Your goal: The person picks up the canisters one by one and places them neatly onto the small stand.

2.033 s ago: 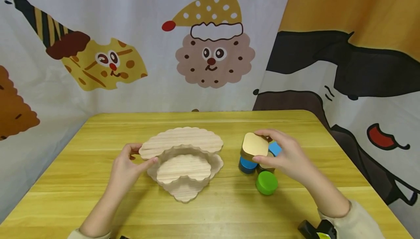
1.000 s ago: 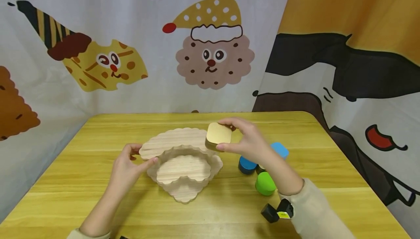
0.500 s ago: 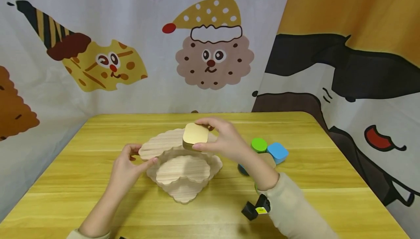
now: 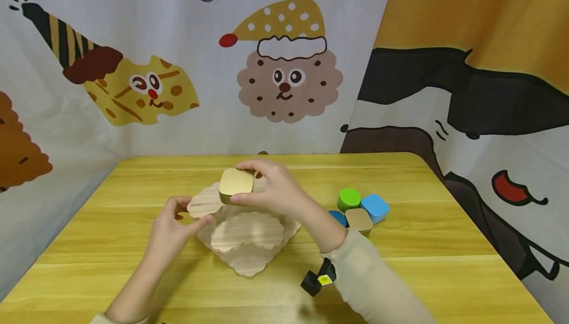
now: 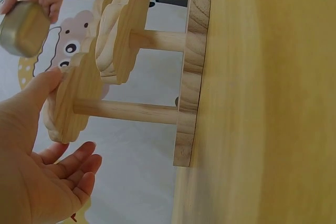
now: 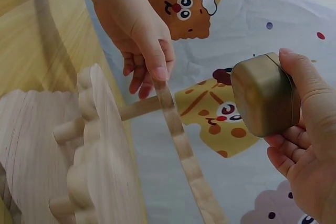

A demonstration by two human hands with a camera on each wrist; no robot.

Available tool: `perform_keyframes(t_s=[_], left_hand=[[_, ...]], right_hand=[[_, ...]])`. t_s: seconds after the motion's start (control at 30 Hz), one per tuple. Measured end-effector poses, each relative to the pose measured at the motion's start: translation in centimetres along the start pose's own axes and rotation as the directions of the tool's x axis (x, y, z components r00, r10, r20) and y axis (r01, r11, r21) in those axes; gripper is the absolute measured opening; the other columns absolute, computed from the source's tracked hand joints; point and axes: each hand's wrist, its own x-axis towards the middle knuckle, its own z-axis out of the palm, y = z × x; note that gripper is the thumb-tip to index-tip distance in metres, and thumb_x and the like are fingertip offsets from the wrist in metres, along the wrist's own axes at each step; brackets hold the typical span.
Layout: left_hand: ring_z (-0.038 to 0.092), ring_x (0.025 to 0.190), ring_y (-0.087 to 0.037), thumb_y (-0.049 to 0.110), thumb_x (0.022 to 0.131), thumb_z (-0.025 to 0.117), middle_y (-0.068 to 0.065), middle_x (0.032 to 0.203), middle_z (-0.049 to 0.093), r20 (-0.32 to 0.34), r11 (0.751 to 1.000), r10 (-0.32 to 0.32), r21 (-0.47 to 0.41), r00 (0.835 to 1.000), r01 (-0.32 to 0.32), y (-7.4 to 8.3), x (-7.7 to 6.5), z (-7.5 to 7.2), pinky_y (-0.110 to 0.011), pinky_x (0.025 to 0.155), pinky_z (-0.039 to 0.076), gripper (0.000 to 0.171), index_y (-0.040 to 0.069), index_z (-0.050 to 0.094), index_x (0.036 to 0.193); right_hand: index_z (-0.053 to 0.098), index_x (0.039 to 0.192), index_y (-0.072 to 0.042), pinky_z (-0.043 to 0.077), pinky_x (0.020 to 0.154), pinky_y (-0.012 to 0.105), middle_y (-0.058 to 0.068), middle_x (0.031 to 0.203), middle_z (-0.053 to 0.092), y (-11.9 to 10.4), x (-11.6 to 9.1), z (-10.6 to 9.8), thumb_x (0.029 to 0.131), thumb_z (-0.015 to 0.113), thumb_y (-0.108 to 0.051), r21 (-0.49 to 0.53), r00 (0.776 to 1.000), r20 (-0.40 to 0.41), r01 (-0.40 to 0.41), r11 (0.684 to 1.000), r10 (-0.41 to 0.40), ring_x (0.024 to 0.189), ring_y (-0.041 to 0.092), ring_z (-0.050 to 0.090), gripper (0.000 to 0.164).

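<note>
A pale wooden stand with scalloped tiers (image 4: 247, 231) is on the table, its upper tiers raised on round posts in the left wrist view. My left hand (image 4: 171, 225) pinches the left end of the top tier, thumb above and fingers below. Between thumb and fingers of my right hand (image 4: 280, 190) is a small gold tin (image 4: 236, 182) with rounded square corners. The tin is held above the top tier, left of its middle, and appears apart from the wood in the right wrist view (image 6: 265, 98). My right hand hides the tier's right part in the head view.
Right of the stand sit a green round tin (image 4: 349, 198), a blue square tin (image 4: 375, 207), a tan square tin (image 4: 359, 220) and a partly hidden blue round tin (image 4: 338, 217). A printed curtain (image 4: 178, 139) hangs behind the table (image 4: 426, 284).
My right hand has lifted the gold tin off the group at right and carried it leftward over the stand's top tier. The left hand keeps its pinch and has not moved.
</note>
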Motion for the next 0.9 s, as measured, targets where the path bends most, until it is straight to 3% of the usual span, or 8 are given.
perform_keyframes(t_s=[0.47, 0.73, 0.9], left_hand=[[0.046, 0.103, -0.024, 0.041, 0.079, 0.078, -0.014, 0.114, 0.056, 0.034, 1.0, -0.019, -0.024, 0.999, 0.02, 0.2, 0.0, -0.3, -0.043, 0.085, 0.033, 0.068, -0.002, 0.047, 0.122], [0.046, 0.105, -0.027, 0.04, 0.08, 0.078, -0.016, 0.116, 0.054, 0.033, 1.0, -0.014, -0.013, 0.999, 0.015, 0.1, 0.0, -0.3, -0.045, 0.087, 0.034, 0.069, -0.004, 0.046, 0.123], [0.044, 0.108, -0.032, 0.042, 0.08, 0.077, -0.018, 0.118, 0.051, 0.052, 0.999, -0.045, -0.007, 0.998, 0.046, 0.1, -0.1, -0.4, -0.047, 0.086, 0.036, 0.07, -0.004, 0.044, 0.121]], right_hand=[[0.058, 0.13, -0.013, 0.045, 0.091, 0.03, -0.007, 0.122, 0.059, -0.6, 2.3, 2.8, 0.075, 0.081, -0.041, 0.027, 0.998, 0.051, -0.029, 0.999, 0.028, 0.105, 0.006, 0.051, 0.066], [0.058, 0.13, -0.009, 0.048, 0.082, 0.023, 0.001, 0.125, 0.058, -0.4, 3.6, 4.8, 0.076, 0.081, -0.04, -0.002, 0.996, 0.09, -0.026, 1.0, 0.026, 0.1, 0.007, 0.052, 0.066], [0.057, 0.13, -0.009, 0.046, 0.076, 0.017, 0.002, 0.126, 0.058, -0.2, 3.9, 5.8, 0.076, 0.081, -0.038, -0.004, 0.993, 0.102, -0.052, 0.999, 0.052, 0.096, 0.007, 0.053, 0.066]])
